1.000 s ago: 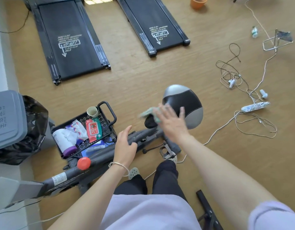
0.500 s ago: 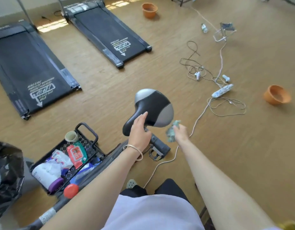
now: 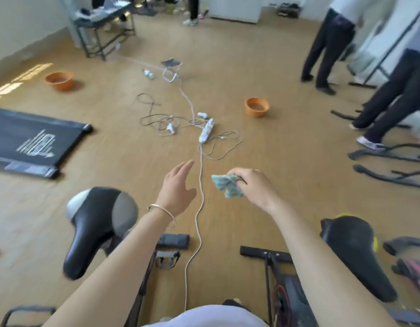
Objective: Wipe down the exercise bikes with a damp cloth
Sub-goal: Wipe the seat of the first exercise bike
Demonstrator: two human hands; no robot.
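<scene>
Tripping is looking likeliest: one cord [image 3: 199, 208] is trailing loose underfoot, ready to be snagging a foot. Two saddles are showing. Left of the cord, the left saddle [image 3: 98, 223] is standing untouched and the left hand [image 3: 178, 190] is hovering open, empty; right of it, the one cloth [image 3: 227, 186] is hanging pinched in the right hand [image 3: 253, 185], short of the right saddle [image 3: 353, 251].
</scene>
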